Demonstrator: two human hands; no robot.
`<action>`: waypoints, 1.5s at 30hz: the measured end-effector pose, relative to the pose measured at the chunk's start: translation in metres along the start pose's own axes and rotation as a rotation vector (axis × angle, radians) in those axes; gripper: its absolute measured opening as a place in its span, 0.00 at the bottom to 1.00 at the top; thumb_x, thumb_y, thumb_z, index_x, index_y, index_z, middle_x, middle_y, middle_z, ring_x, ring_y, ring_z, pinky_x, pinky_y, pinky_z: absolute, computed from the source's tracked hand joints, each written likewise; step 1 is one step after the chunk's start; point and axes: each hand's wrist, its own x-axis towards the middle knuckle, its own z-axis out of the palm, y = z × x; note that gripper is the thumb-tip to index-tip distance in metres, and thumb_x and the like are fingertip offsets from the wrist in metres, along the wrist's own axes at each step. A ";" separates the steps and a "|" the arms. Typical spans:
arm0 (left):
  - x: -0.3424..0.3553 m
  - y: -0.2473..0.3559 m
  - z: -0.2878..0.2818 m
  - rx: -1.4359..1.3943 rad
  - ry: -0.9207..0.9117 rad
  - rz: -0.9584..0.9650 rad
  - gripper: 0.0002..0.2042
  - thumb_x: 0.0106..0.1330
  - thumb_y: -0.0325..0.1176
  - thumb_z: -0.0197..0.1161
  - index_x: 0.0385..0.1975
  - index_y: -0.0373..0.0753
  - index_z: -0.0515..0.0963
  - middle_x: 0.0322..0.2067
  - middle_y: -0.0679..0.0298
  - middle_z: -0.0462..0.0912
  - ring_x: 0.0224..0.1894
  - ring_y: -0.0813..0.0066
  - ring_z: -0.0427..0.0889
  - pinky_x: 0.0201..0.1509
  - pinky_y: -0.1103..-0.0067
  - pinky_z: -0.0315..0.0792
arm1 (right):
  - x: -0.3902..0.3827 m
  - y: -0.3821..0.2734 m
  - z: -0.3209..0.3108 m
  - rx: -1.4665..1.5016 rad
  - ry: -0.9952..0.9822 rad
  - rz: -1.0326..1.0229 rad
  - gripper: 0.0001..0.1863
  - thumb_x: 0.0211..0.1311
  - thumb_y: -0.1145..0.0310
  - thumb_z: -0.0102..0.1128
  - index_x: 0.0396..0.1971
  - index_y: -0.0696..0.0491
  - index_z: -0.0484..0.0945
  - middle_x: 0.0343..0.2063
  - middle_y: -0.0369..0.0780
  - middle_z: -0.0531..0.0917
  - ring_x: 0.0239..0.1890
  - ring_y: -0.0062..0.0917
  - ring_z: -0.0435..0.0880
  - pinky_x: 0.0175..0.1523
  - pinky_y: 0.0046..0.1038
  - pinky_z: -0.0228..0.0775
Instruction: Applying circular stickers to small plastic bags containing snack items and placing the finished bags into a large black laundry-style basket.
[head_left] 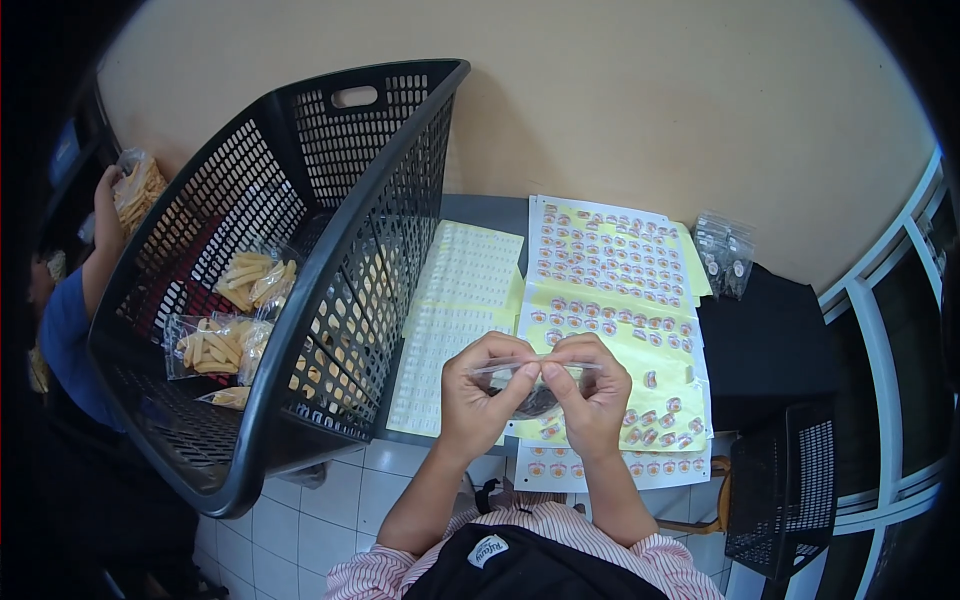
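Note:
My left hand [487, 390] and my right hand [592, 388] meet in front of me, over the lower part of the sticker sheets. Both are closed on the upper edge of a small clear plastic bag [541, 402], thumbs side by side at its middle. Something dark shows inside the bag, but my fingers hide much of it. Beneath lie sheets of round orange-and-red stickers [610, 250] on yellow and white backing, with gaps where backing is bare. Left of them is a sheet of small pale labels [462, 270].
A large black plastic basket [350, 215] stands tilted on the left, holding clear bags of pale stick snacks [215, 347]. Beyond it, another person's arm [100, 235] reaches to a snack bag [140, 190]. Small dark packets [724, 255] lie at the back right; a black crate [785, 490] is lower right.

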 end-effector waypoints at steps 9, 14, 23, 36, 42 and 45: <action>0.001 -0.003 0.003 0.009 0.058 0.037 0.03 0.52 0.20 0.59 0.26 0.32 0.74 0.28 0.62 0.77 0.31 0.81 0.75 0.36 0.84 0.68 | -0.002 0.003 0.004 0.010 0.064 -0.013 0.04 0.47 0.77 0.60 0.24 0.59 0.75 0.24 0.40 0.78 0.29 0.22 0.74 0.37 0.22 0.64; 0.000 -0.001 0.003 0.002 0.067 0.032 0.02 0.52 0.21 0.60 0.25 0.32 0.74 0.27 0.61 0.77 0.31 0.80 0.75 0.36 0.84 0.68 | -0.004 0.004 0.006 -0.053 0.099 -0.063 0.04 0.48 0.76 0.60 0.24 0.58 0.75 0.23 0.40 0.77 0.28 0.22 0.73 0.37 0.22 0.63; 0.002 -0.004 -0.016 0.010 -0.028 0.264 0.09 0.53 0.17 0.52 0.34 0.33 0.68 0.34 0.60 0.69 0.36 0.78 0.69 0.41 0.84 0.63 | -0.003 0.005 0.002 0.020 0.071 -0.042 0.05 0.50 0.75 0.59 0.25 0.59 0.73 0.23 0.39 0.75 0.28 0.21 0.72 0.36 0.20 0.62; -0.002 -0.003 -0.018 0.056 0.019 0.287 0.04 0.57 0.19 0.52 0.30 0.33 0.69 0.32 0.59 0.71 0.35 0.78 0.70 0.40 0.83 0.65 | -0.007 0.004 0.000 0.014 0.037 -0.025 0.04 0.50 0.76 0.59 0.26 0.59 0.73 0.25 0.38 0.74 0.29 0.19 0.70 0.36 0.19 0.61; -0.001 -0.001 -0.016 0.097 -0.081 0.254 0.04 0.57 0.19 0.52 0.32 0.32 0.69 0.32 0.59 0.72 0.36 0.77 0.72 0.41 0.83 0.66 | -0.009 0.002 -0.003 0.011 0.050 -0.014 0.04 0.50 0.76 0.59 0.26 0.59 0.73 0.25 0.38 0.74 0.29 0.19 0.70 0.35 0.18 0.60; -0.001 -0.001 -0.015 0.134 -0.054 0.254 0.04 0.57 0.19 0.53 0.31 0.32 0.70 0.31 0.59 0.73 0.35 0.77 0.72 0.40 0.83 0.66 | -0.009 0.002 -0.003 0.014 0.033 -0.036 0.04 0.49 0.77 0.58 0.26 0.58 0.73 0.25 0.38 0.74 0.29 0.19 0.70 0.34 0.18 0.60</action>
